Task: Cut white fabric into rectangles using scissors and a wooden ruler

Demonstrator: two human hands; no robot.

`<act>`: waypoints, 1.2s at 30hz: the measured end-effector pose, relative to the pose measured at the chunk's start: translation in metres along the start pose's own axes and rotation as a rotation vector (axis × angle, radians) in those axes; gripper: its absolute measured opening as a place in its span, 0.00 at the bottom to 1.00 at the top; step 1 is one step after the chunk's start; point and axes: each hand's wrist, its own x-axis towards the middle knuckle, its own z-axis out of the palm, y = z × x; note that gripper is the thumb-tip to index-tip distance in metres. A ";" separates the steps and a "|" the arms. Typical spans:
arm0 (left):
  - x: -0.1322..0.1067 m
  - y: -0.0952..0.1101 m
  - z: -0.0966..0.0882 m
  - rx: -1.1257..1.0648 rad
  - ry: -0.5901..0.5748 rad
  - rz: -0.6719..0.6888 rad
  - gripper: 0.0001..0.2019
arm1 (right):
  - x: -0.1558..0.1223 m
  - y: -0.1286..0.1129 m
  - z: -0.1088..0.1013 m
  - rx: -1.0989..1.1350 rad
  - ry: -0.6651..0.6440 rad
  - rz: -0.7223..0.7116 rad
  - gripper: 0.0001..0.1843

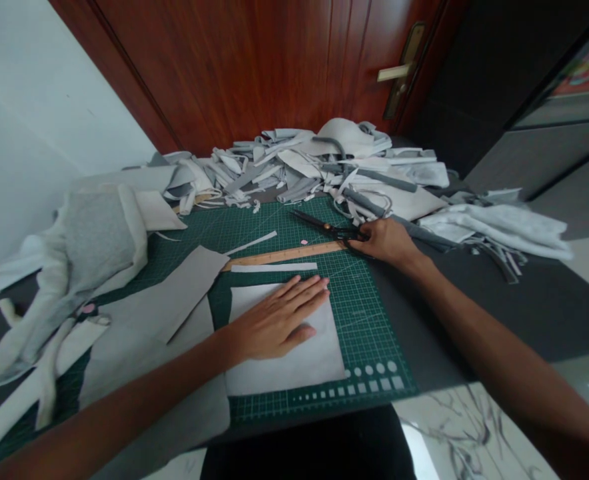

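Note:
My left hand (274, 321) lies flat, fingers together, on a square of white fabric (289, 363). My right hand (382, 241) grips the dark handles of a pair of long tailor's shears (322, 225), whose blades point to the far left across a green cutting mat (374, 333). A wooden ruler (284, 257) lies on the mat just left of that hand, its end close to the shears. A narrow white fabric strip (274, 267) lies between the ruler and the white square.
A large heap of grey and white fabric offcuts (294, 167) rises behind the mat, against a wooden door (249, 67). Grey fabric panels (174, 300) and a grey-and-white garment piece (99, 240) overlap the mat's left side. The dark table edge runs in front.

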 end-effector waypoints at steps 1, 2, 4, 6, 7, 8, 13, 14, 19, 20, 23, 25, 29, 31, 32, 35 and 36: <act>-0.001 -0.001 0.000 0.019 0.002 -0.007 0.33 | 0.000 0.000 -0.001 0.003 -0.005 -0.001 0.20; -0.001 -0.003 -0.001 0.038 -0.002 -0.015 0.32 | 0.000 -0.001 -0.002 0.006 -0.011 -0.001 0.20; -0.002 -0.006 -0.004 0.067 -0.022 -0.024 0.31 | 0.000 -0.002 -0.004 0.009 -0.022 0.006 0.20; -0.002 -0.010 -0.006 0.088 -0.020 -0.050 0.31 | 0.000 -0.002 -0.004 0.004 -0.027 0.011 0.19; -0.001 -0.012 -0.007 0.096 -0.013 -0.062 0.31 | 0.000 -0.002 -0.004 0.000 -0.030 0.011 0.19; -0.001 -0.013 -0.007 0.102 -0.009 -0.072 0.31 | -0.001 -0.001 -0.004 -0.003 -0.031 0.008 0.19; -0.002 -0.016 -0.009 0.120 0.034 -0.115 0.31 | 0.000 0.003 0.000 -0.005 -0.021 -0.011 0.19; -0.005 -0.017 -0.012 0.125 0.087 -0.141 0.30 | 0.000 0.003 0.001 -0.003 -0.023 -0.007 0.19; -0.039 -0.033 -0.040 0.122 0.328 -0.341 0.24 | 0.001 0.004 0.001 0.002 -0.033 0.010 0.21; -0.048 -0.039 -0.045 0.124 0.345 -0.372 0.23 | 0.001 0.005 0.001 0.002 -0.037 0.011 0.21; -0.069 -0.053 -0.052 0.123 0.363 -0.416 0.21 | 0.001 0.005 0.001 0.003 -0.055 0.001 0.21; -0.076 -0.058 -0.052 0.114 0.359 -0.417 0.19 | 0.001 0.005 0.001 0.003 -0.062 -0.006 0.21; -0.072 -0.057 -0.045 0.112 0.349 -0.372 0.17 | 0.000 0.005 -0.001 0.005 -0.066 0.008 0.22; -0.067 -0.057 -0.042 0.119 0.344 -0.350 0.17 | 0.000 0.004 -0.002 -0.003 -0.076 0.001 0.21; -0.065 -0.057 -0.040 0.122 0.346 -0.345 0.17 | -0.001 0.004 -0.002 -0.008 -0.079 -0.002 0.21; -0.059 -0.058 -0.036 0.115 0.350 -0.335 0.16 | 0.000 0.006 -0.001 -0.031 -0.075 -0.007 0.22; -0.057 -0.057 -0.035 0.108 0.341 -0.325 0.16 | 0.001 0.007 0.000 -0.037 -0.074 -0.013 0.22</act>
